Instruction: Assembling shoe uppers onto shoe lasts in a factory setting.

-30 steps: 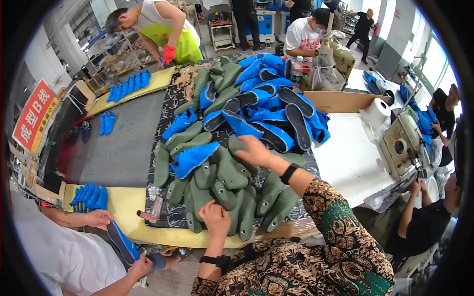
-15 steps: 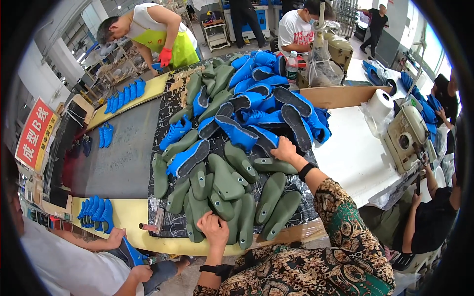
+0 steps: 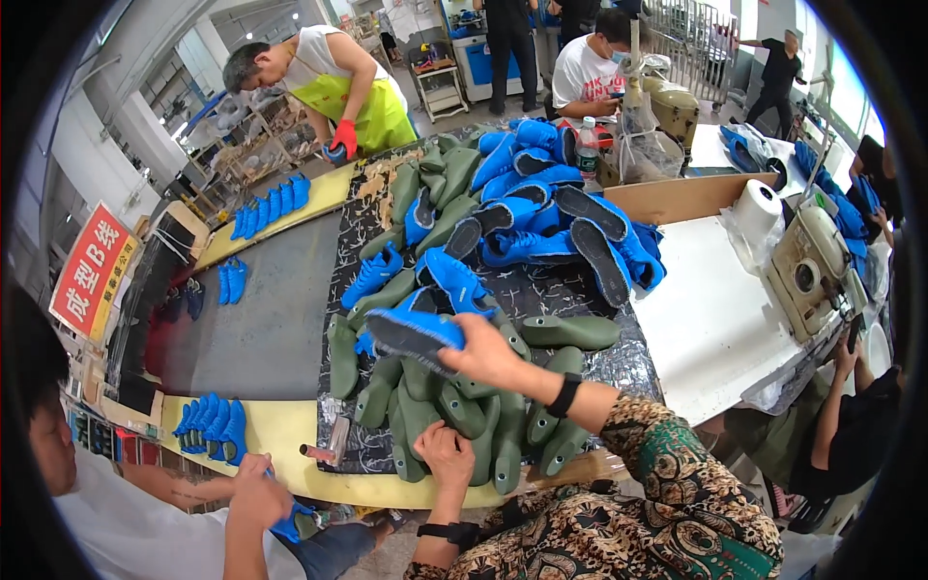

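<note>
My right hand (image 3: 483, 350) is closed round one end of a blue shoe upper (image 3: 416, 331) and holds it, tilted with its dark sole side showing, above a heap of green shoe lasts (image 3: 362, 398). Nearer to me, my left hand (image 3: 447, 452) rests against the near lasts with its fingers curled; whether they grip a last is hidden. Past the held upper lies a pile of blue shoe uppers (image 3: 527, 246), several with dark undersides turned up.
Blue uppers stand in a row on a yellow board (image 3: 324, 188) at left. A co-worker (image 3: 116, 503) handles a blue upper near left; another (image 3: 358, 87) stands at far left. On the right are a white tabletop (image 3: 691, 329), a white roll (image 3: 757, 206) and a machine (image 3: 807, 266).
My right hand has lifted a blue upper off the pile and brought it left and nearer, over the lasts. My left hand stays by the near lasts.
</note>
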A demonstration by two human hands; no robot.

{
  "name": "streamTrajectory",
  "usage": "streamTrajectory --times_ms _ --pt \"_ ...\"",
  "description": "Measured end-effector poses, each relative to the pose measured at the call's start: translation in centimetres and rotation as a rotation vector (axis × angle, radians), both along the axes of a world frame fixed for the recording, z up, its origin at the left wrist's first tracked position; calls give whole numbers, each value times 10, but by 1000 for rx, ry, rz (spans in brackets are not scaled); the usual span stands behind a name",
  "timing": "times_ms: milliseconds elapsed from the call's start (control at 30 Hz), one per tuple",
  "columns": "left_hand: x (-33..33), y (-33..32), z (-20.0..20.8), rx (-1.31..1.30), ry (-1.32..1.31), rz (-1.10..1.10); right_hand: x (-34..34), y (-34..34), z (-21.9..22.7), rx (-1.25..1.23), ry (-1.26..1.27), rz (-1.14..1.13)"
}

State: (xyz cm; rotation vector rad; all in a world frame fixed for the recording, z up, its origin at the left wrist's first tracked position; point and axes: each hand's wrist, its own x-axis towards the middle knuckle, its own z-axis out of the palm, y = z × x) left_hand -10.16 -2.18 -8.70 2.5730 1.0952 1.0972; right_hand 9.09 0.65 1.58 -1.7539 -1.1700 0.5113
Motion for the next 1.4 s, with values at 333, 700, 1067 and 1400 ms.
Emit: streamTrajectory --times_ms 333,700,1067,1400 --pt "-3 -2 -4 -4 -34 -11 -40 53 -15 39 -180 230" --pt "-2 -2 1 -40 -41 -5 58 67 -66 -536 -349 99" --pt "-1 0 -7 -12 -34 11 47 60 -39 -40 -507 -75" --pt "-14 12 -41 -1 99 85 -58 61 -24 157 -633 276"
